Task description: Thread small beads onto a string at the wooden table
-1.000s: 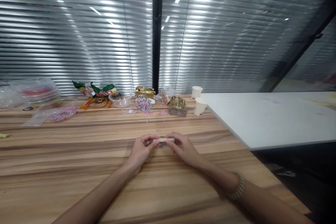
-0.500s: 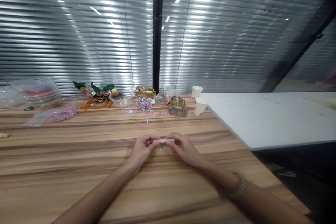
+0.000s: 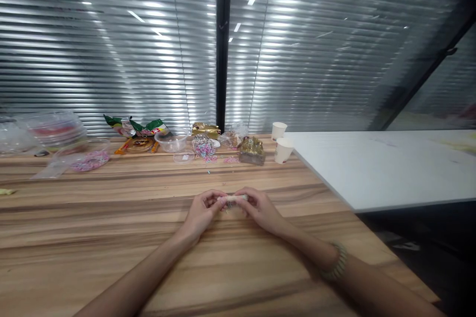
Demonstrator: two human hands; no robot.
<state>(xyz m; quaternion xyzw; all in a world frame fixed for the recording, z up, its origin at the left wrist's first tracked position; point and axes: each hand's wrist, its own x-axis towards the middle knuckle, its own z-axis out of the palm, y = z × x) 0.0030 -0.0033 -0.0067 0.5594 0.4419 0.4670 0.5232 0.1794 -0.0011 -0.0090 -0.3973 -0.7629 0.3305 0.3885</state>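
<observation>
Both hands meet over the middle of the wooden table (image 3: 238,267). Between them is a small pale, rolled-looking strip (image 3: 232,198), with a see-through part and tiny coloured bits hanging below it; its kind is too small to make out. My left hand (image 3: 204,210) pinches the left end between thumb and fingertips. The right end is pinched by my right hand (image 3: 260,210), whose fingers partly hide it. A pale beaded bracelet (image 3: 336,262) circles my right wrist.
Along the back stand green snack bags (image 3: 148,128), a clear plastic bowl (image 3: 173,141), pink and blue small pieces (image 3: 204,148), a gold-topped box (image 3: 252,151) and two paper cups (image 3: 283,150). At left lies a bag of pink pieces (image 3: 91,160). A white table (image 3: 386,168) adjoins at right.
Almost nothing differs. Both hands keep their place and their pinch; the see-through part and coloured bits below the strip look slightly shifted.
</observation>
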